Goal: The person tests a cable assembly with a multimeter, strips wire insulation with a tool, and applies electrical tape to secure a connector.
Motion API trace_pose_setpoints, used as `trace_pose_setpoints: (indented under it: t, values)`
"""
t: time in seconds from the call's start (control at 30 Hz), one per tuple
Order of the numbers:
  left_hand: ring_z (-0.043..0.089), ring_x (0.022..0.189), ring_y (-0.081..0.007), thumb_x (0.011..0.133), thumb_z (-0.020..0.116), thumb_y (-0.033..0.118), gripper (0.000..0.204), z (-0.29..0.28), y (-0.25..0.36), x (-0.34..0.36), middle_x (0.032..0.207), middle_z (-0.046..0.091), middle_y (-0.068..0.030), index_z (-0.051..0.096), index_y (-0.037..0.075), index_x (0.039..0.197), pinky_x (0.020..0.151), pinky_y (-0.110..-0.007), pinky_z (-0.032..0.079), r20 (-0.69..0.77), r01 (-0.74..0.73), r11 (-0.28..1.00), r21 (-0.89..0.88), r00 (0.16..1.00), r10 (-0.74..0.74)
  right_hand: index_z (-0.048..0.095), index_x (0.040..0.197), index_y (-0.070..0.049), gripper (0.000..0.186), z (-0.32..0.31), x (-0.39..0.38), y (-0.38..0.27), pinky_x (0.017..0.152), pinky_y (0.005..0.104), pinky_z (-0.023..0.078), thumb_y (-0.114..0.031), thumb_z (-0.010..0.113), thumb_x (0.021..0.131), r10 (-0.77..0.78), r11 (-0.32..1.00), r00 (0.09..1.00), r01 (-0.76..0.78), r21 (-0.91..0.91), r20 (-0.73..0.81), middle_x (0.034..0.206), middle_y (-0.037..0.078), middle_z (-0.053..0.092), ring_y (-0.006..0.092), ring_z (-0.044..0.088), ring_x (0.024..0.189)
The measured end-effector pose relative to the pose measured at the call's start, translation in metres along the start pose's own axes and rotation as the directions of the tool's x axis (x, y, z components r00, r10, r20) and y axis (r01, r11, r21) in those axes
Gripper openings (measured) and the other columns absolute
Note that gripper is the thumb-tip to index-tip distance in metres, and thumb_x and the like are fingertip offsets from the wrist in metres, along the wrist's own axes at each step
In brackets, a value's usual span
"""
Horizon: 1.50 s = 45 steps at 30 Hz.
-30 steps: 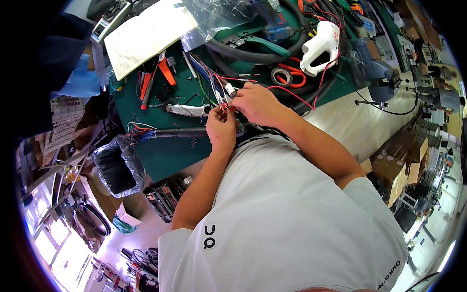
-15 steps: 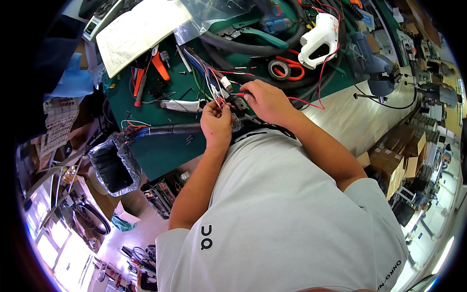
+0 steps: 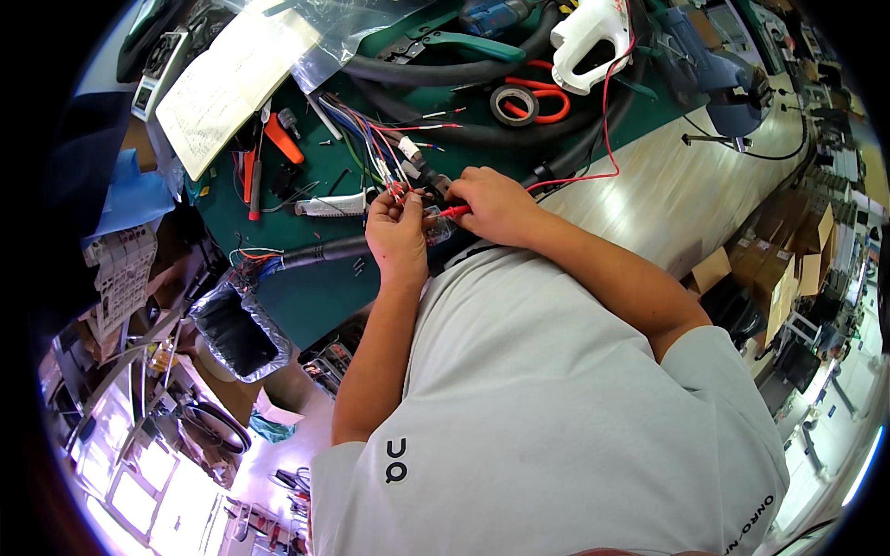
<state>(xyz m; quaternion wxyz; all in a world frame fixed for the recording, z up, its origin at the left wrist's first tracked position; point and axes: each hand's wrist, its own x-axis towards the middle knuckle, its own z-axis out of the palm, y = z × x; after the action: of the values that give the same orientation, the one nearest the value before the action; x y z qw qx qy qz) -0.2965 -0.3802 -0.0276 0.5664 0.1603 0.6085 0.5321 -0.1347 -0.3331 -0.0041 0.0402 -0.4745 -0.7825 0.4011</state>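
My left hand [image 3: 397, 243] pinches several thin wires with small red and white ends above the green bench mat. These wires fan out of a multi-coloured wire bundle [image 3: 363, 125]. In my closed right hand [image 3: 499, 208] is a red test probe [image 3: 454, 212], its tip pointing left at the fingertips of my left hand. Whether the tip touches a wire end is too small to tell. From the probe a red lead [image 3: 607, 139] runs right and up past a white gun-shaped tool [image 3: 567, 57]. Below my left fingers, a clear plastic piece [image 3: 439, 228] is partly hidden.
Left of my hands lie a white-handled cutter [image 3: 329, 206], orange-handled tools [image 3: 282, 139] and an open notebook [image 3: 232, 93]. Beyond are a tape roll [image 3: 514, 105], red-handled scissors [image 3: 553, 102], green-handled pliers [image 3: 473, 44] and thick black cable [image 3: 417, 76]. A lined bin [image 3: 241, 338] stands at the bench's left edge.
My right hand has brought the probe lower and nearer, so its tip now points at my left fingertips. My left hand keeps its pinch on the wires. The whole view has shifted slightly.
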Motion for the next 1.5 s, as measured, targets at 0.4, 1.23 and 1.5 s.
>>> trace_pose_setpoints:
  t: [0.4, 1.23, 1.5]
  values:
    - [0.068, 0.091, -0.017, 0.093, 0.064, 0.006, 0.024, 0.002, 0.004, -0.001, 0.101, 0.066, -0.0122, 0.052, -0.002, 0.112, 0.068, -0.025, 0.059, -0.03, 0.033, 0.999, 0.016, 0.999, -0.033, 0.066, 0.097, -0.008, 0.019, 0.006, -0.005, 0.003, 0.08, 0.0425, 0.05, -0.018, 0.068, 0.081, 0.064, 0.998, 0.994, -0.063, 0.012, -0.092, 0.094, 0.01, 0.066, 0.0315, 0.06, 0.093]
    - [0.07, 0.077, -0.0177, 0.094, 0.06, 0.012, 0.022, -0.009, 0.033, 0.005, 0.095, 0.067, -0.0109, 0.058, -0.004, 0.108, 0.05, -0.023, 0.052, 0.027, 0.161, 0.94, 0.301, 0.984, -0.178, 0.069, 0.097, -0.009, 0.02, -0.001, -0.01, -0.002, 0.077, 0.039, 0.05, -0.015, 0.068, 0.079, -0.02, 0.999, 0.995, 0.015, -0.052, -0.094, 0.088, 0.007, 0.065, 0.0281, 0.061, 0.089]
    - [0.069, 0.078, -0.0155, 0.093, 0.063, 0.013, 0.028, -0.018, 0.029, 0.006, 0.101, 0.068, -0.0112, 0.058, -0.003, 0.115, 0.054, -0.022, 0.052, 0.078, 0.194, 0.959, 0.206, 0.974, -0.213, 0.07, 0.098, -0.009, 0.021, 0.003, -0.009, -0.003, 0.079, 0.0388, 0.051, -0.015, 0.067, 0.078, -0.009, 0.996, 0.998, 0.004, -0.086, -0.062, 0.09, 0.007, 0.066, 0.028, 0.061, 0.091]
